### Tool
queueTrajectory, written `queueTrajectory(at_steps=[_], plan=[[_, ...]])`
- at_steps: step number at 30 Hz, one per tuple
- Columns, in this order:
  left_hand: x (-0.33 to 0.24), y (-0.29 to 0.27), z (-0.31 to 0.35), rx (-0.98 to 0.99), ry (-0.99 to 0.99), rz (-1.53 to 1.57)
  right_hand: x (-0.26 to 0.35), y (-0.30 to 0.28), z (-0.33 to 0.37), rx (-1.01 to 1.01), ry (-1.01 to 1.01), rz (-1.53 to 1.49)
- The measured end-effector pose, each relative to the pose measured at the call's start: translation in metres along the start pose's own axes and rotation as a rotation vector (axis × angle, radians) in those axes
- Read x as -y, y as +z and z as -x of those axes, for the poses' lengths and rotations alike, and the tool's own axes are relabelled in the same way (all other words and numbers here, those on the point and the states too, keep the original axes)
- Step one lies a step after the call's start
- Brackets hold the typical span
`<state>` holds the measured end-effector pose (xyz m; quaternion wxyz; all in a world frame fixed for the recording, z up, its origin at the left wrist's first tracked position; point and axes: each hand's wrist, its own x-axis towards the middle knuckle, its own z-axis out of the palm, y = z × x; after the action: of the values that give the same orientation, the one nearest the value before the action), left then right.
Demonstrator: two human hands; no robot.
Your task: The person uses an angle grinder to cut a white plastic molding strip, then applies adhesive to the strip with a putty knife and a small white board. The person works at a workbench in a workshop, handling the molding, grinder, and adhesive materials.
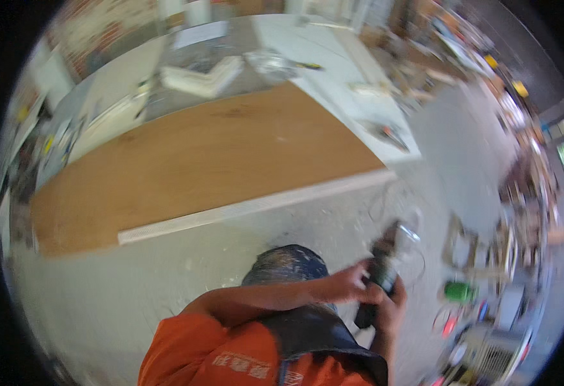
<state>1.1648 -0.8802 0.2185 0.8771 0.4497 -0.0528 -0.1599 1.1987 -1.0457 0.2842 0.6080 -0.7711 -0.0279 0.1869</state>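
Note:
My left hand [354, 283] reaches across my body to the right and closes around a dark handheld power tool [382, 270]. Lower on the same tool, my right hand [392, 303] grips its body. At the tool's far end is a clear, shiny part; blur hides its exact kind. Ahead of me a large brown wooden panel [211, 157] lies on the table, apart from both hands. A pale wood strip [256, 204] runs along its near edge.
White boards [359, 106] lie beyond the panel, with a tool with orange parts [388, 134] on one. A pale angled frame piece [203, 77] sits at the back. To the right are a green container [459, 291], a crate [491, 356] and wood scraps on the floor.

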Motion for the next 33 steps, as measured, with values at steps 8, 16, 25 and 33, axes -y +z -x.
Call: queueTrajectory(at_steps=[8,16,25,33], plan=[[0.045,0.063,0.175,-0.332,-0.071,0.196,-0.099,0.074,0.140,0.091,-0.028,-0.540],[0.092,0.077,0.321,0.028,-0.361,-0.170,-0.167,0.106,0.253,0.047,0.007,-0.819],[0.091,0.030,0.493,0.038,-0.460,-0.651,-0.188,0.233,0.298,-0.120,0.245,-0.765],[0.125,-0.008,0.556,0.011,-0.493,-0.575,-0.204,0.293,0.321,-0.153,0.284,-0.607]])
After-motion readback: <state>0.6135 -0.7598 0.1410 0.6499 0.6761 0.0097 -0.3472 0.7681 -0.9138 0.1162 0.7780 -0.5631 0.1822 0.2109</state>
